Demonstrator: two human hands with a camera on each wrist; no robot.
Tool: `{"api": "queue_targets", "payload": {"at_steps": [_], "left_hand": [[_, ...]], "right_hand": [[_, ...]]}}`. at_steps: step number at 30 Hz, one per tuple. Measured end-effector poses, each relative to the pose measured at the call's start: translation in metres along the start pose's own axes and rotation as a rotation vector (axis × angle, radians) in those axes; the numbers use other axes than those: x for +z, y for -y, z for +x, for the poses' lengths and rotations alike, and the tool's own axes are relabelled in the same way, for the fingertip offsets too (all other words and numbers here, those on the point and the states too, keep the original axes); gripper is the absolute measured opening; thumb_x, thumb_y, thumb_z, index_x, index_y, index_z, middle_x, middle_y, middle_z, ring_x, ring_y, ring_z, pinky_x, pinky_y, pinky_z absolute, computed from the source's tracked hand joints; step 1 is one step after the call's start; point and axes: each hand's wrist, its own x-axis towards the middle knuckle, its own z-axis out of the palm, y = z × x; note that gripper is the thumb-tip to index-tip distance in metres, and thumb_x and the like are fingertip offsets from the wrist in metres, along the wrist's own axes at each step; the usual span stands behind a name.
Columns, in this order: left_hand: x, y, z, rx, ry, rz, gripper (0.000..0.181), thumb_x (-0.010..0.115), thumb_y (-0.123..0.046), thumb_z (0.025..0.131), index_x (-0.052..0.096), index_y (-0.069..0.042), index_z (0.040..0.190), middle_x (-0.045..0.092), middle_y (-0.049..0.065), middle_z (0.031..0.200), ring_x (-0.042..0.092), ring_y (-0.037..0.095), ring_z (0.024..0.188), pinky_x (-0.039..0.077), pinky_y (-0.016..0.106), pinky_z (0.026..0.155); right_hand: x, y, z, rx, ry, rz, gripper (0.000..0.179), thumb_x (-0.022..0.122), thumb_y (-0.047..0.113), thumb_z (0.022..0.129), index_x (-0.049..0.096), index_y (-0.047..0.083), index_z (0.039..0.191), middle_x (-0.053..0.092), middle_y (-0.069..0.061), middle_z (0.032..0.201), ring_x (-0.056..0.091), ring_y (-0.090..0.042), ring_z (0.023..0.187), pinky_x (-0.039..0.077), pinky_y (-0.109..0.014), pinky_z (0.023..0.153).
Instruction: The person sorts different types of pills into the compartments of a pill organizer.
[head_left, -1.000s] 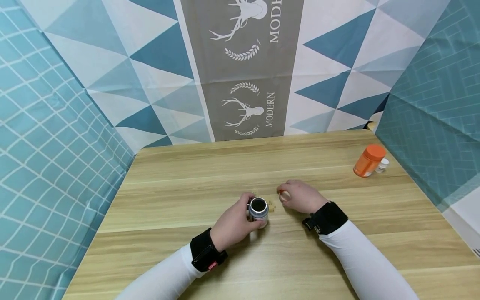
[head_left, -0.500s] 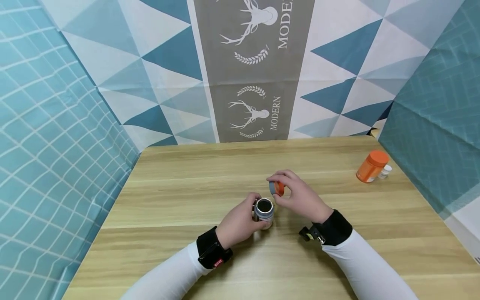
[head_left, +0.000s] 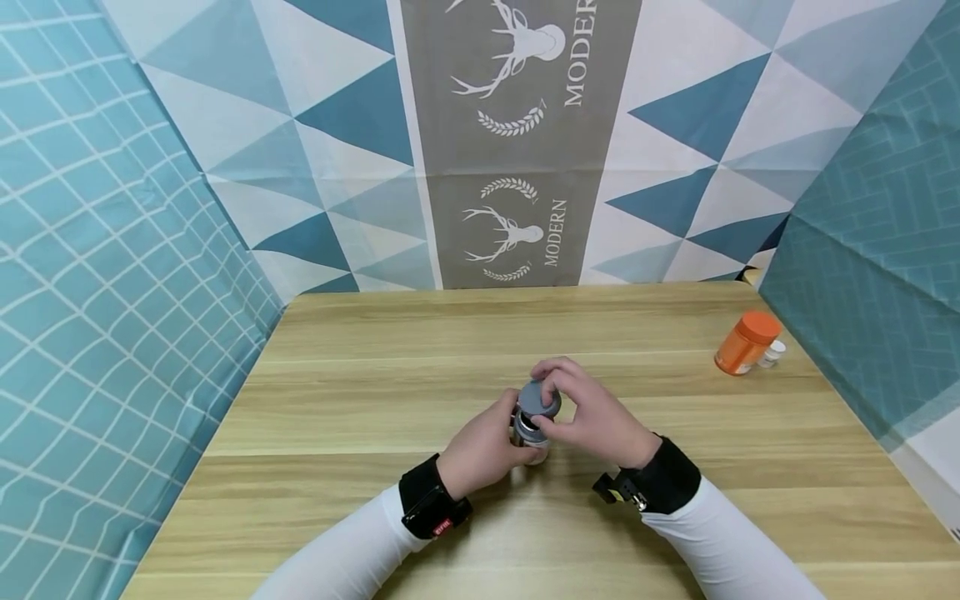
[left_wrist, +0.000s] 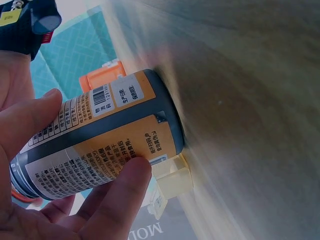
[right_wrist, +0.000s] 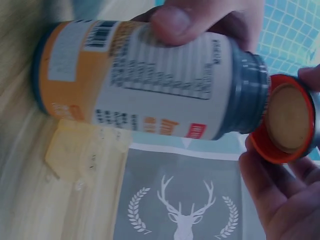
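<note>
My left hand [head_left: 482,440] grips a dark grey supplement bottle [left_wrist: 105,135] with an orange and white printed label, standing upright on the table. Thumb and fingers wrap round its sides. With its fingertips, my right hand [head_left: 596,415] pinches the grey screw lid [head_left: 536,400] by its edge, tilted right over the bottle's mouth. In the right wrist view the lid's red-orange inner rim and tan liner [right_wrist: 287,120] face the threaded neck [right_wrist: 252,92], a narrow gap between them. The bottle's opening is mostly covered by the lid in the head view.
Behind the bottle lies a small yellowish see-through piece [right_wrist: 75,150] on the wooden table [head_left: 375,375]. An orange jar [head_left: 747,342] and a small white bottle [head_left: 772,353] stand at the right edge. Patterned cloth walls [head_left: 360,167] close off the back and sides.
My right hand has lifted the lid off the table, turned it grey side up and brought it left over the bottle's mouth. My left hand keeps its grip on the bottle.
</note>
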Motion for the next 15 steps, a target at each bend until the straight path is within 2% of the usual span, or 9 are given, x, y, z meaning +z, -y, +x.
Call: {"api": "queue_targets", "payload": {"at_steps": [5,8,12,15], "left_hand": [[0.0005,0.001,-0.0005,0.007,0.001,0.004,0.06,0.081,-0.033,0.083,0.048,-0.014,0.129,0.061,-0.004,0.119,0.058,0.007,0.101,0.048,0.03,0.089],[0.0003,0.0019,-0.0008,0.016,-0.005,0.006,0.055,0.081,-0.031,0.083,0.049,-0.014,0.124,0.061,-0.005,0.111,0.057,0.008,0.093,0.048,0.028,0.083],[-0.0003,0.0027,-0.0009,0.024,-0.01,0.005,0.052,0.081,-0.03,0.082,0.049,-0.014,0.12,0.06,-0.005,0.106,0.056,0.009,0.087,0.047,0.026,0.079],[-0.0008,0.0031,-0.0006,0.026,-0.007,-0.002,0.055,0.081,-0.03,0.083,0.049,-0.013,0.124,0.06,-0.005,0.109,0.057,0.009,0.09,0.048,0.026,0.082]], "right_hand": [[0.0043,-0.003,-0.0015,-0.032,0.072,-0.039,0.033,0.079,0.011,0.084,0.048,0.018,0.079,0.055,0.0,0.127,0.056,-0.018,0.114,0.051,-0.034,0.09],[0.0062,-0.0036,-0.0021,-0.054,0.102,-0.054,0.032,0.079,0.013,0.084,0.048,0.016,0.077,0.057,0.003,0.126,0.058,-0.016,0.113,0.051,-0.031,0.088],[0.0071,-0.0044,-0.0028,-0.072,0.113,-0.075,0.032,0.079,0.014,0.084,0.048,0.018,0.077,0.058,0.003,0.125,0.058,-0.016,0.114,0.051,-0.03,0.086],[0.0075,-0.0058,-0.0028,-0.092,0.112,-0.095,0.032,0.078,0.014,0.084,0.047,0.02,0.077,0.058,0.004,0.122,0.059,-0.014,0.11,0.051,-0.028,0.083]]}}
